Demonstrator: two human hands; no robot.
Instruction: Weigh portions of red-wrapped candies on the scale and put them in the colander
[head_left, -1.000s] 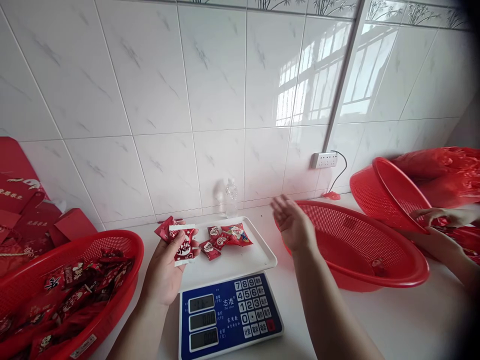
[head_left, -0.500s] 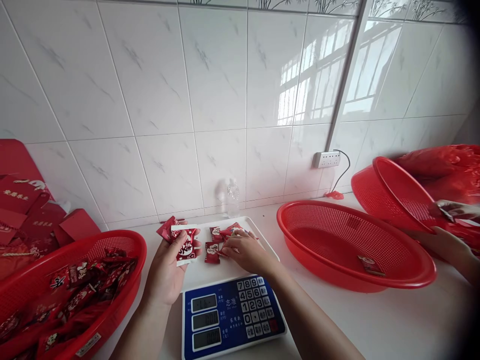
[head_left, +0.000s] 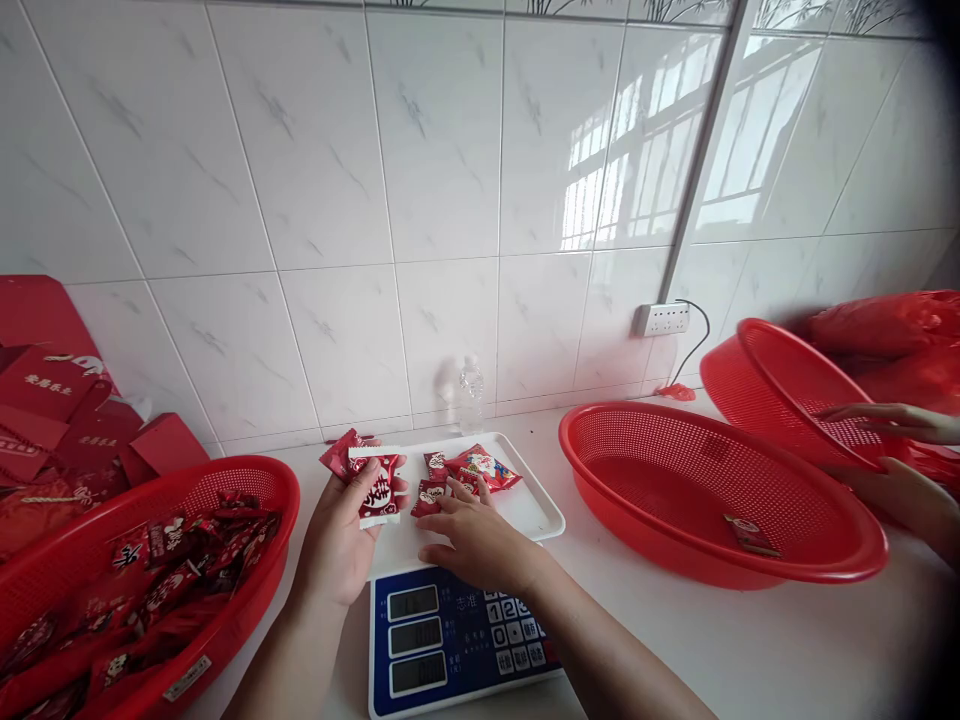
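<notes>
My left hand (head_left: 341, 530) is closed on red snack packets (head_left: 377, 487), the front one with a white edge and white lettering; a second packet sticks out behind it. My right hand (head_left: 480, 535) reaches over the white tray (head_left: 544, 517) of the scale, fingers spread at the small red packets (head_left: 429, 497) lying there. Its fingertips overlap some of these, and whether they press on them is hard to see. A larger red and blue packet (head_left: 491, 465) lies just beyond the fingers. Below the tray is the blue scale panel (head_left: 465, 640), partly covered by my right forearm.
A red basket (head_left: 281, 500) full of packets stands at left, beside red boxes (head_left: 56, 390). To the right, another red basket (head_left: 637, 470) holds one packet (head_left: 750, 535). Another person's hands (head_left: 900, 425) are at a tilted red basket (head_left: 750, 370). A clear bottle (head_left: 471, 395) stands by the wall.
My right hand has drawn back toward me and slightly left, uncovering the larger red and blue packet. My left hand still holds its packets. The other person's hand has shifted at the tilted basket.
</notes>
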